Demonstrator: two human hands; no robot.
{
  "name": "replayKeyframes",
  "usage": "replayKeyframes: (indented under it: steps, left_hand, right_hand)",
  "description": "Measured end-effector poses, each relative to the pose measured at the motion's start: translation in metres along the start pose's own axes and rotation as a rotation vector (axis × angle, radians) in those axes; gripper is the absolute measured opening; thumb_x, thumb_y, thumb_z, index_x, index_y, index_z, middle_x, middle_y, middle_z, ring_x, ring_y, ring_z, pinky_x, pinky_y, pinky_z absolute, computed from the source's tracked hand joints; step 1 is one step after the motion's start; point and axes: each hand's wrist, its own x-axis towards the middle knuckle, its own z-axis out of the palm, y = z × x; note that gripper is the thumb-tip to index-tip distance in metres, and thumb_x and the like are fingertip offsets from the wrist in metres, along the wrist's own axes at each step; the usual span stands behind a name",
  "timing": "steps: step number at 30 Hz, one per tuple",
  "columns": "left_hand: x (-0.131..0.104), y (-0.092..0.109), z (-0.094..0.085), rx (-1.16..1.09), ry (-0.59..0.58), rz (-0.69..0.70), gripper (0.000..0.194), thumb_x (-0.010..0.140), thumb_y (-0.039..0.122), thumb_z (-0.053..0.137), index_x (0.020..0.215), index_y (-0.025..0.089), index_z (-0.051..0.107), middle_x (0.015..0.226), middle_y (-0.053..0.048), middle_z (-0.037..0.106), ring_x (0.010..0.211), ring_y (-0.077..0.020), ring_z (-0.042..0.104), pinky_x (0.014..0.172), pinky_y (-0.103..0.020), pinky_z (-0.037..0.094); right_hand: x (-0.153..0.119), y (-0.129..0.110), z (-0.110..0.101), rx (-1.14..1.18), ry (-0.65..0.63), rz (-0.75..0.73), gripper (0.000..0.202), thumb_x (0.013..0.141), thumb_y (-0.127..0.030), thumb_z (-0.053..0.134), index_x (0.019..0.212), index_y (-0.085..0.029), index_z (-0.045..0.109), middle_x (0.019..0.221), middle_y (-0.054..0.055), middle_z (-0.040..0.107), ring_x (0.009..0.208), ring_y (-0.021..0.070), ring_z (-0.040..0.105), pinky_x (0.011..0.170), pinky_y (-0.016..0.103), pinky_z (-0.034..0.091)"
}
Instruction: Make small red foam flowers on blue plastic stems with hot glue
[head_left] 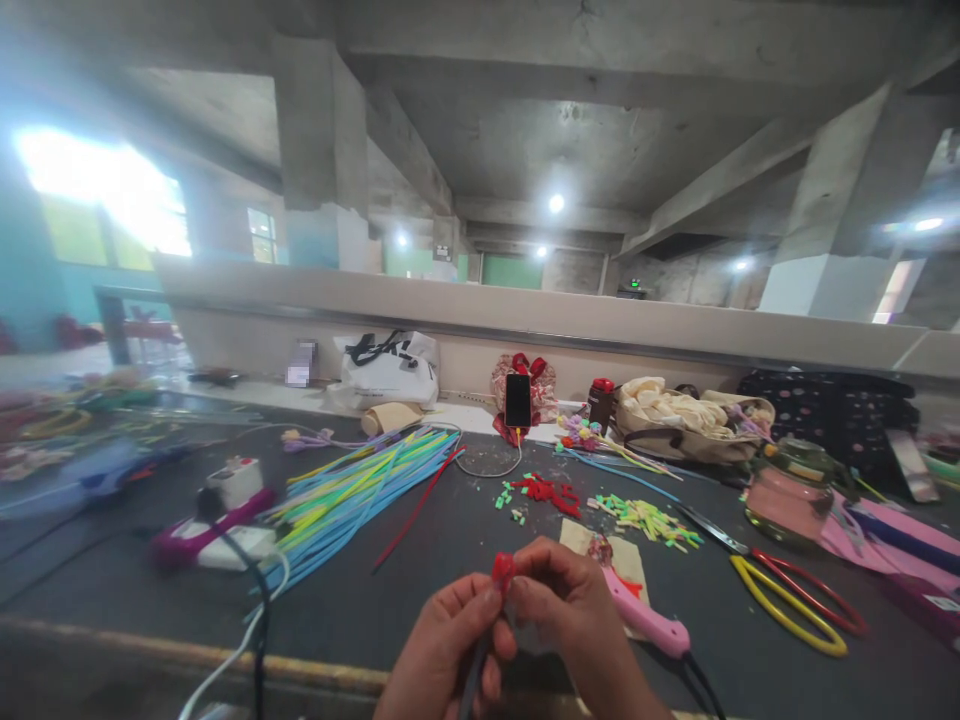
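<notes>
Person's L hand (448,625) & R hand (581,610) meet above the bench's (337,600) near edge, approx. mid. Both hands' fingertips pinched tight on a small red piece (503,568); L fingers also curl round a dark stem (472,675) below it. Red piece prob. v. light, soft, easily crushed; glossy, so poss. slippery. Best hold: stem, w/ gentle pinch at red base. Pink glue gun (649,618) just R, nr. same edge.
</notes>
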Motion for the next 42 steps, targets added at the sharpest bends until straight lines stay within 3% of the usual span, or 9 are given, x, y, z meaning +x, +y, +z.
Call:
replayKeyframes:
  steps: [8, 13, 16, 21, 25, 29, 33, 38, 42]
  left_hand:
    - [0.001, -0.005, 0.000, 0.042, -0.026, 0.058, 0.027, 0.062, 0.037, 0.068, 0.058, 0.014, 0.054, 0.039, 0.001, 0.057, 0.023, -0.0030, 0.042, 0.024, -0.009, 0.026]
    - [-0.001, -0.003, 0.001, 0.093, 0.047, 0.083, 0.023, 0.066, 0.034, 0.065, 0.060, 0.014, 0.054, 0.041, 0.002, 0.057, 0.026, -0.0024, 0.043, 0.027, -0.009, 0.026]
    - [-0.004, 0.007, -0.003, 0.055, 0.122, 0.136, 0.020, 0.065, 0.029, 0.067, 0.060, 0.015, 0.053, 0.047, 0.005, 0.058, 0.031, -0.0014, 0.044, 0.031, -0.009, 0.030]
    - [-0.006, 0.028, -0.016, 0.023, 0.177, 0.195, 0.018, 0.062, 0.026, 0.070, 0.068, 0.017, 0.056, 0.052, 0.005, 0.061, 0.039, -0.0034, 0.049, 0.035, -0.009, 0.035]
    - [-0.007, 0.033, -0.019, 0.031, 0.209, 0.217, 0.021, 0.059, 0.026, 0.071, 0.069, 0.016, 0.055, 0.052, 0.004, 0.062, 0.040, -0.0046, 0.050, 0.034, -0.010, 0.035]
    - [-0.005, 0.028, -0.018, 0.070, 0.207, 0.206, 0.022, 0.060, 0.027, 0.071, 0.069, 0.016, 0.054, 0.053, 0.004, 0.062, 0.038, -0.0038, 0.048, 0.032, -0.009, 0.032]
    - [0.001, 0.020, -0.019, 0.132, 0.174, 0.213, 0.022, 0.064, 0.031, 0.067, 0.068, 0.016, 0.053, 0.053, 0.005, 0.060, 0.031, -0.0003, 0.039, 0.027, -0.007, 0.022]
    - [0.009, 0.010, -0.020, 0.186, 0.125, 0.176, 0.021, 0.068, 0.032, 0.064, 0.067, 0.015, 0.052, 0.054, 0.005, 0.060, 0.028, 0.0025, 0.030, 0.026, -0.006, 0.017]
    - [0.015, 0.005, -0.020, 0.191, 0.098, 0.150, 0.021, 0.068, 0.032, 0.064, 0.069, 0.015, 0.052, 0.054, 0.005, 0.059, 0.029, 0.0022, 0.029, 0.027, -0.006, 0.017]
  right_hand:
    - [0.001, 0.002, 0.000, -0.041, -0.004, 0.002, 0.013, 0.065, -0.027, 0.067, 0.066, -0.014, 0.063, 0.054, -0.003, 0.053, 0.047, 0.0072, 0.046, 0.045, 0.018, 0.034]
    - [0.000, 0.000, -0.003, -0.097, -0.017, 0.002, 0.013, 0.066, -0.028, 0.064, 0.069, -0.015, 0.064, 0.056, -0.003, 0.054, 0.049, 0.0080, 0.048, 0.046, 0.018, 0.035]
    - [-0.006, -0.008, -0.019, -0.163, 0.035, 0.021, 0.013, 0.068, -0.029, 0.063, 0.073, -0.017, 0.063, 0.060, -0.003, 0.055, 0.050, 0.0080, 0.049, 0.047, 0.018, 0.037]
    - [-0.028, -0.022, -0.067, -0.348, 0.171, 0.070, 0.022, 0.076, -0.035, 0.055, 0.065, -0.017, 0.054, 0.050, -0.005, 0.051, 0.045, 0.0065, 0.042, 0.043, 0.016, 0.030]
    - [-0.045, -0.017, -0.087, -0.473, 0.059, 0.147, 0.031, 0.079, -0.041, 0.049, 0.060, -0.017, 0.051, 0.047, -0.005, 0.046, 0.043, 0.0069, 0.038, 0.042, 0.017, 0.029]
    - [-0.058, -0.004, -0.076, -0.523, -0.079, 0.216, 0.042, 0.081, -0.047, 0.039, 0.049, -0.019, 0.040, 0.040, -0.006, 0.036, 0.038, 0.0080, 0.035, 0.039, 0.019, 0.026]
    - [-0.065, 0.000, -0.064, -0.624, -0.219, 0.224, 0.035, 0.082, -0.037, 0.041, 0.053, -0.018, 0.049, 0.045, -0.004, 0.043, 0.039, 0.0081, 0.038, 0.037, 0.018, 0.025]
    - [-0.045, -0.025, -0.082, -0.894, -0.240, 0.000, 0.021, 0.083, -0.024, 0.045, 0.079, -0.019, 0.064, 0.067, 0.000, 0.062, 0.060, 0.0122, 0.055, 0.055, 0.020, 0.039]
    - [0.006, -0.041, -0.116, -1.171, -0.166, -0.040, 0.021, 0.082, -0.018, 0.046, 0.087, -0.020, 0.066, 0.077, 0.001, 0.067, 0.065, 0.0130, 0.059, 0.059, 0.021, 0.042]
